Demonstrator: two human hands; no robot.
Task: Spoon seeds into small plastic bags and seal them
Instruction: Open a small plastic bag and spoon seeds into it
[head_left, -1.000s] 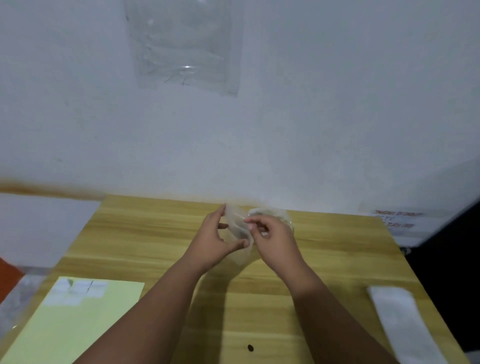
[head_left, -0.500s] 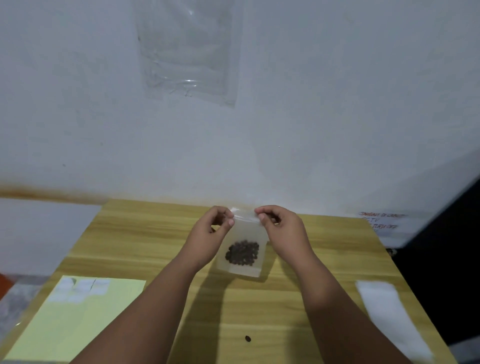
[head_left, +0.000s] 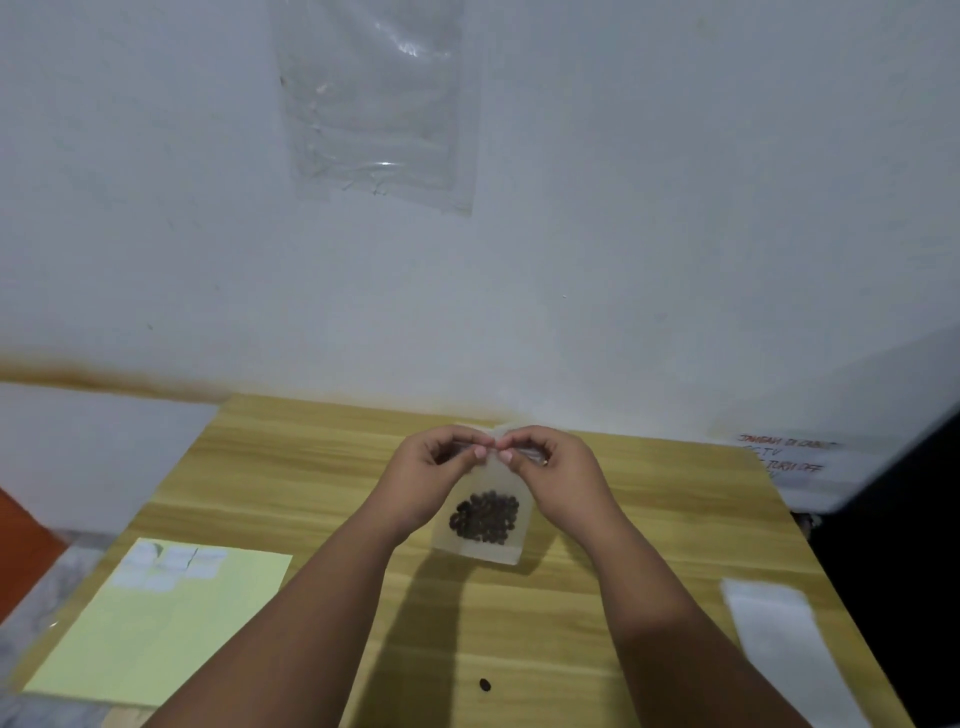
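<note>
Small plastic bag (head_left: 492, 480), centre frame over the tabletop (head_left: 649, 519), already holds seeds (head_left: 484, 517); the fingers (head_left: 480, 453) of my left hand (head_left: 431, 478) and right hand (head_left: 558, 475) pinch its top edge. Sealing seems unfinished.

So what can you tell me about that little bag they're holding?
The small bag is cloudy-clear plastic, hanging upright over the wooden table. Dark seeds sit clumped at its bottom. The left hand and right hand pinch its top edge, fingertips nearly meeting. Whether it is sealed cannot be told.
</note>
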